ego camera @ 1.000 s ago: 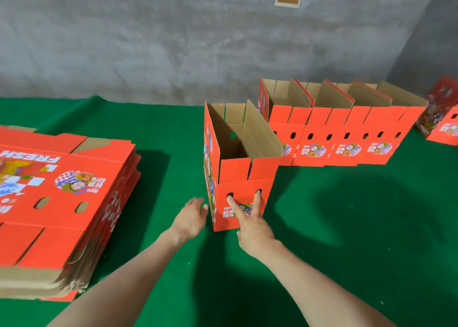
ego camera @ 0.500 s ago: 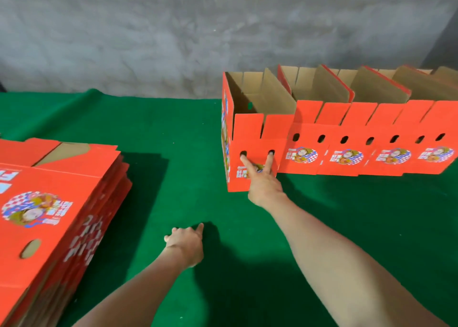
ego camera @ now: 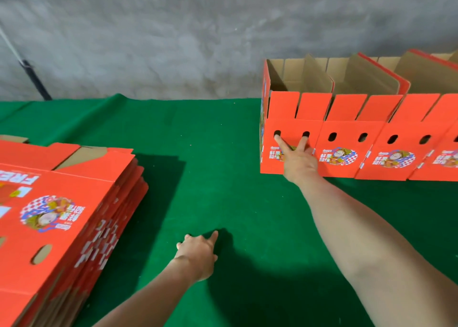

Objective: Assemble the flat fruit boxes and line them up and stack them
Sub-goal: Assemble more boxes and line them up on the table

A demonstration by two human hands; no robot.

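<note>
- While the right hand (ego camera: 298, 160) reaches far forward on an outstretched arm, its index and middle fingers (ego camera: 281, 142) lie straight and spread in a V against the front face of the end box (ego camera: 292, 108). Each tip sits at one of the two handle holes (ego camera: 306, 134). Whether the tips go inside cannot be told. The other fingers are tucked under, and nothing is gripped.
- That end box stands upright with its top open at the left end of a row of assembled boxes (ego camera: 386, 138). Its side touches the next box and its front is roughly in line with theirs.
- The row runs off the right edge of view along the far side of the desk (ego camera: 210, 153), close to the grey wall (ego camera: 173, 42). The top flaps stand up, with brown cardboard showing inside.
- The left hand (ego camera: 198, 252) rests palm down on the desk's green cloth, near the person. Its fingers are loosely bent, the thumb points out, and it holds nothing. It is well apart from the row.
- A stack of flat boxes (ego camera: 62, 203) lies at the left of the desk, printed side up with uneven edges, apart from both hands.
- A dark pole (ego camera: 34, 79) leans by the wall at far left.
</note>
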